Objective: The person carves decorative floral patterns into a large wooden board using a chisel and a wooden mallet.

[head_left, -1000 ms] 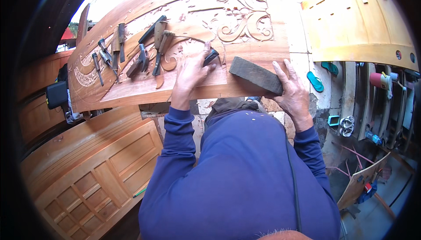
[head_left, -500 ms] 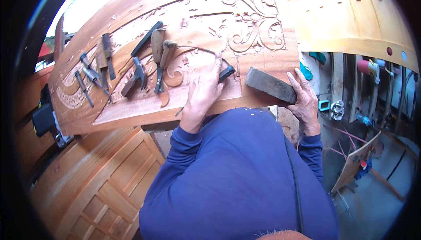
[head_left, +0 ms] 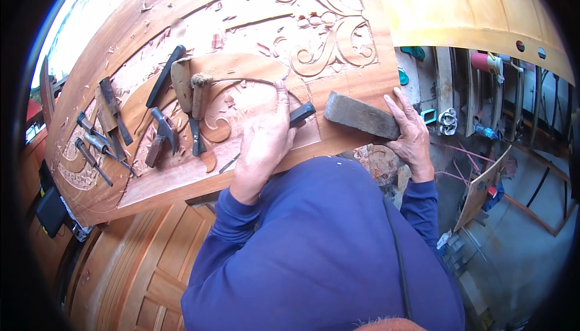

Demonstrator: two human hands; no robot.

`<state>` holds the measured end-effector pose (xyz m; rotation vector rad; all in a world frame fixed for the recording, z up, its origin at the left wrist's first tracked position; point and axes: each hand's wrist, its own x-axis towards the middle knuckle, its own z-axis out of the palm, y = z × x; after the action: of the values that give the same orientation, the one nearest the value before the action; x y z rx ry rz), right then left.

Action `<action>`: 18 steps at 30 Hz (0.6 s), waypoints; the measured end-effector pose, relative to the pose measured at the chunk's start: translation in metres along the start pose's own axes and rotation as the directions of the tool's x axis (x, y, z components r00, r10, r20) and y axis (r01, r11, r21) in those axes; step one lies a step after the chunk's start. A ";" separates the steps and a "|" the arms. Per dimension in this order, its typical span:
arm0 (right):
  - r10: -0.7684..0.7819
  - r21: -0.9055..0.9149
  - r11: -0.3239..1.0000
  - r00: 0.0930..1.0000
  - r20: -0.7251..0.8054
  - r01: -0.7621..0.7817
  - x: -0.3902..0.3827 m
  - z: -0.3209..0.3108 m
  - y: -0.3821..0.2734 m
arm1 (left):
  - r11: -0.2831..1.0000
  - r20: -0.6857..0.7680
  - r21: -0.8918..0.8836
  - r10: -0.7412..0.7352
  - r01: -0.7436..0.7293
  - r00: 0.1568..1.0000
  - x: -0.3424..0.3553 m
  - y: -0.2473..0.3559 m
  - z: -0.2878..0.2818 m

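Note:
My left hand lies over a carved wooden panel, its visible fingers stretched out and pointing away from me. Under the palm runs a chisel with a dark handle; the handle's end sticks out on the right and a thin blade on the left. At the panel's near right, my right hand is closed around the right end of a grey rectangular block, with the thumb side partly hidden. Left of my left hand lie a wooden mallet-like tool, a small adze-like tool and several chisels.
Wood shavings are scattered over the panel's scroll carving. A yellowish board stands at the far right. Below it are metal bars, a pink cup and a leaning piece of board. A panelled wooden door lies at lower left.
The whole view has shifted, so the panel and tools appear farther left. Both hands keep nearly the same places and poses on the chisel and the block.

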<state>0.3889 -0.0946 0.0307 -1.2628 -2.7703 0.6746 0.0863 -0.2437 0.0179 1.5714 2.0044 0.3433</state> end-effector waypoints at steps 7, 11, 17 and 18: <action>-0.027 0.003 1.000 0.999 -0.033 0.027 0.000 -0.001 0.001 | 0.995 -0.077 -0.034 -0.094 0.091 0.993 0.006 -0.003 0.007; -0.085 0.053 0.995 0.993 -0.076 0.089 0.000 -0.002 -0.001 | 0.997 -0.306 -0.057 -0.066 0.051 0.950 0.001 0.003 -0.006; -0.086 0.107 0.990 0.993 -0.084 0.094 -0.009 0.000 0.000 | 0.950 -0.535 -0.200 -0.311 0.239 0.786 -0.013 -0.014 -0.019; -0.111 0.127 0.984 0.990 -0.083 0.121 -0.009 0.001 -0.001 | 0.939 -0.572 -0.216 -0.344 0.268 0.744 -0.018 -0.023 -0.025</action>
<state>0.3945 -0.1019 0.0313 -1.0705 -2.6638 0.7702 0.0561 -0.2635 0.0310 1.0948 2.6164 0.9101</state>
